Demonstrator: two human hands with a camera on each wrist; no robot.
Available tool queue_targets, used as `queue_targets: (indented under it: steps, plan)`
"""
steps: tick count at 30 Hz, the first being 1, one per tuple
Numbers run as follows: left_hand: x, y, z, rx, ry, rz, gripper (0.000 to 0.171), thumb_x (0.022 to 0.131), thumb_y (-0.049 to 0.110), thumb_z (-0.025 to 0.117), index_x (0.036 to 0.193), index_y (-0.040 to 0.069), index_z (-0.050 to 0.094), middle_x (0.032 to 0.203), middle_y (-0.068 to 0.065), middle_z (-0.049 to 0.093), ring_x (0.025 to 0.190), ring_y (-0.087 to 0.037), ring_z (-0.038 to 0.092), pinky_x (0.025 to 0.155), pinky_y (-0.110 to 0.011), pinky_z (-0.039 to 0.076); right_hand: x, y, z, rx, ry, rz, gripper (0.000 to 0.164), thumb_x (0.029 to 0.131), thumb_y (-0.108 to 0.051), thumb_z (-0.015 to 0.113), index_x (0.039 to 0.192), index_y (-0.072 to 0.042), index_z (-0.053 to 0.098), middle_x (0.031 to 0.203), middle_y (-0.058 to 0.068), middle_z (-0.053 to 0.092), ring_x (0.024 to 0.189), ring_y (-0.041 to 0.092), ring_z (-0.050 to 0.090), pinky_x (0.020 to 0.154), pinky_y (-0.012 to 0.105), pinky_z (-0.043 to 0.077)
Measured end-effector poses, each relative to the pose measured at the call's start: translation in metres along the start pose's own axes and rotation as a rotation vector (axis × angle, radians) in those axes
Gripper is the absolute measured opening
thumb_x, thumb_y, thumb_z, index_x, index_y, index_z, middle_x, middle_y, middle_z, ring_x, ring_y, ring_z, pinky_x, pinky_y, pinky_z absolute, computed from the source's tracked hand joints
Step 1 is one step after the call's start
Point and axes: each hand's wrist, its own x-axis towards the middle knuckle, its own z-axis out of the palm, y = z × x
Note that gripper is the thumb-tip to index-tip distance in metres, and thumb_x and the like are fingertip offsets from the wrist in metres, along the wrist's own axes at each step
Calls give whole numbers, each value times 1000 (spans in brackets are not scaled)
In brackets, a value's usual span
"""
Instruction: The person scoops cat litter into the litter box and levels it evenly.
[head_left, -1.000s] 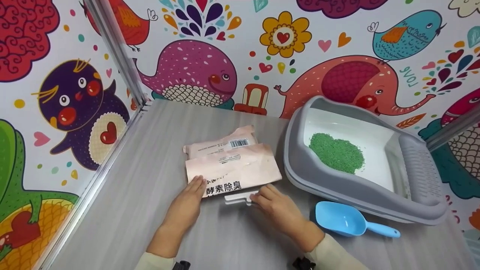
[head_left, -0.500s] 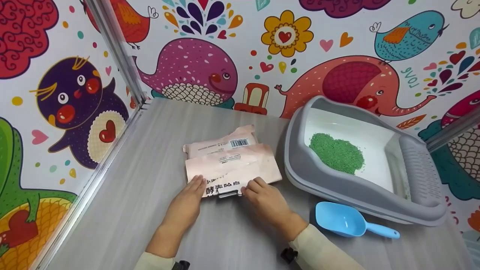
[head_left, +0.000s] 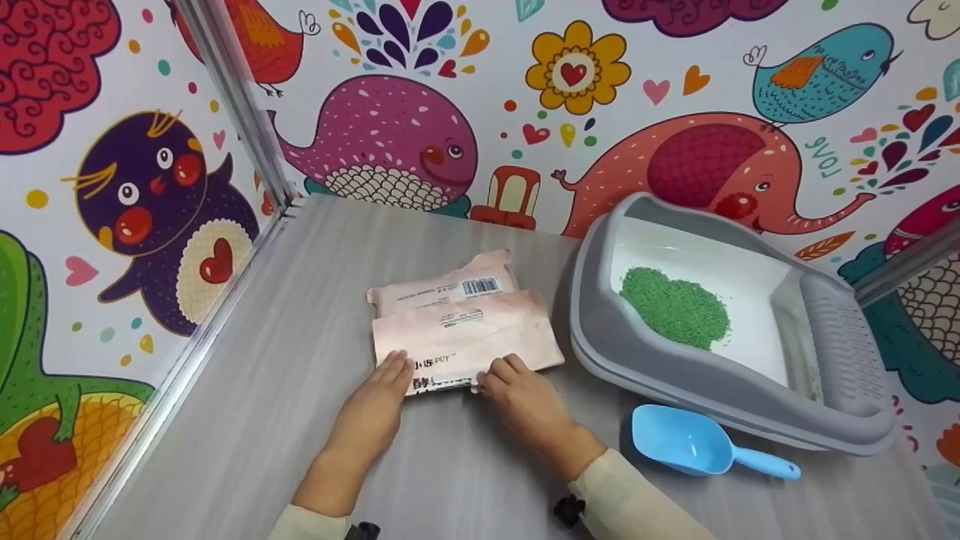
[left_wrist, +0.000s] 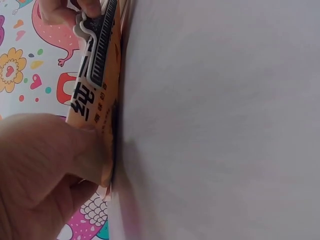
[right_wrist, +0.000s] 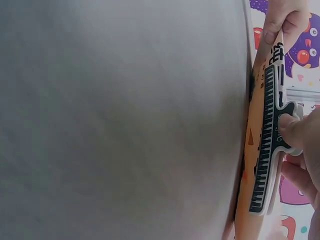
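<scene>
A pale pink printed bag (head_left: pixel 465 330) lies folded over on the table. My left hand (head_left: pixel 371 412) grips its near left corner, fingers on top and thumb on the near side in the left wrist view. Along the near folded edge sits a bag clip (right_wrist: pixel 267 145) with a black piano-key pattern and white rims. My right hand (head_left: pixel 529 405) pinches the clip's handle, thumb on the near face. The clip's bars lie along the bag's edge in both wrist views. From the head view the clip is mostly hidden by the right hand.
A grey litter box (head_left: pixel 589 319) with a white inside stands to the right, holding a heap of green litter (head_left: pixel 675 307). In front of it lies a light blue scoop (head_left: pixel 682 442). Patterned walls (head_left: pixel 420 142) border the table (head_left: pixel 300 300) at the back and left.
My right hand has brought the clip up and left from in front of the bag onto its near folded edge. The left hand stays on the bag's corner.
</scene>
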Motion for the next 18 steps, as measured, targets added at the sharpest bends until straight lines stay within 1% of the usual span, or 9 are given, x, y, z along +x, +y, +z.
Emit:
queue_targets:
  steps: [3, 7, 10, 14, 16, 18]
  plan:
    - [0, 0, 0, 9, -3, 4, 51, 79, -16, 52, 129, -7, 54, 139, -21, 50, 134, -33, 44, 112, -40, 34, -2, -2, 2, -2, -10, 8, 11, 88, -19, 66, 98, -15, 64, 89, -4, 52, 84, 16, 50, 66, 24, 46]
    - [1, -1, 0, 16, -18, 3, 48, 81, -15, 53, 129, -7, 55, 140, -21, 49, 135, -33, 42, 113, -42, 33, -4, -2, 3, 7, -44, 8, 7, 89, -19, 65, 95, -17, 62, 91, -4, 53, 85, 15, 51, 68, 24, 47]
    - [-1, -1, -3, 23, -44, -5, 43, 84, -2, 63, 127, -3, 58, 141, -20, 49, 135, -33, 42, 112, -45, 33, -5, -1, 3, 24, -80, -20, 3, 90, -19, 65, 90, -17, 62, 89, -4, 54, 82, 15, 52, 69, 24, 47]
    - [-1, 0, -11, 7, -104, -25, 42, 83, 20, 72, 122, 5, 65, 140, -18, 51, 134, -34, 43, 113, -49, 31, -7, 1, -6, 42, -153, -40, 8, 91, -21, 64, 84, -17, 63, 85, -5, 57, 77, 14, 54, 67, 26, 47]
    - [1, 2, -19, -12, -136, -32, 37, 84, 22, 70, 118, 6, 68, 135, -18, 55, 130, -35, 47, 112, -50, 31, -7, 2, -13, 47, -176, -36, 10, 91, -23, 65, 82, -18, 62, 83, -6, 59, 75, 13, 55, 65, 27, 48]
    - [5, 4, -27, -15, -152, -28, 31, 85, 21, 69, 113, 7, 70, 127, -17, 61, 123, -35, 54, 110, -49, 35, -5, 4, -22, 54, -175, -31, 11, 90, -24, 66, 81, -19, 62, 80, -7, 60, 73, 12, 56, 63, 27, 49]
